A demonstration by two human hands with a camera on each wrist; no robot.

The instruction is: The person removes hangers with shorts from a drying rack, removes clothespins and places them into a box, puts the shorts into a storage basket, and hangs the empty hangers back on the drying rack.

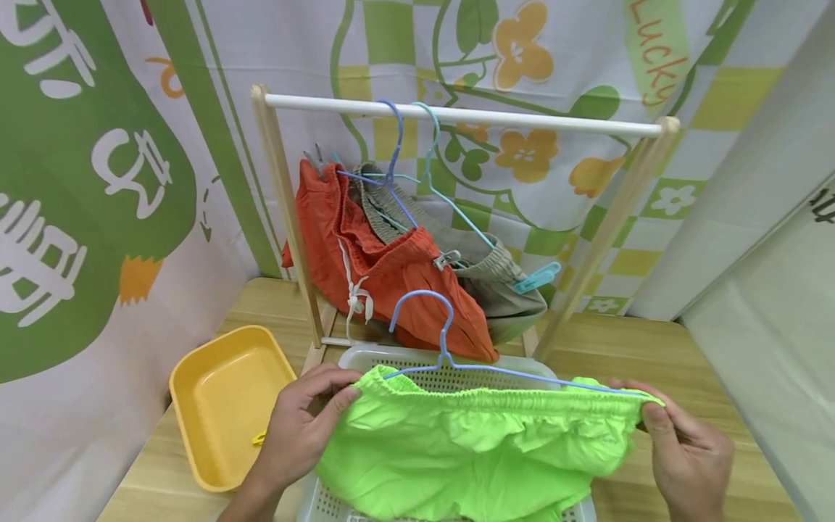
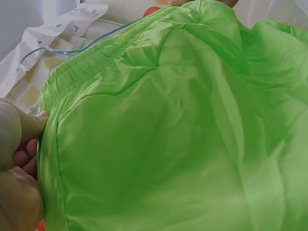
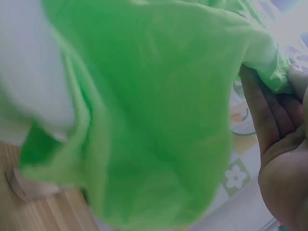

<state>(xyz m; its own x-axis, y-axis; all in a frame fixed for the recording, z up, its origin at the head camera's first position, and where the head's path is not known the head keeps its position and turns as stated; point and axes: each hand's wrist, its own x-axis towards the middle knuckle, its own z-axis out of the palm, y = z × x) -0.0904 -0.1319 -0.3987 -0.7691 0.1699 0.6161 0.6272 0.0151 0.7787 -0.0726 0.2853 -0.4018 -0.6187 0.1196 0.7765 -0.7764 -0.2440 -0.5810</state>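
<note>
Bright green shorts (image 1: pixel 483 449) with an elastic waistband are stretched between both hands, above a pale perforated basket (image 1: pixel 329 507). My left hand (image 1: pixel 303 420) pinches the left end of the waistband between thumb and fingers. At the other end, my right hand (image 1: pixel 688 442) grips the waistband corner with the thumb in front. A blue hanger (image 1: pixel 446 341) lies along the waistband, its hook pointing up. Its left tip goes into the waistband near the left hand, and its right tip reaches the right hand. Green cloth (image 2: pixel 144 144) fills most of the left wrist view.
Behind stands a small wooden rack with a white rail (image 1: pixel 522 119). From it hang orange shorts (image 1: pixel 404 290) and grey-green shorts (image 1: pixel 509 304) on clipped hangers. A yellow tray (image 1: pixel 222 406) with a small yellow clip (image 1: pixel 259 438) sits at left on the wooden table (image 1: pixel 652 348).
</note>
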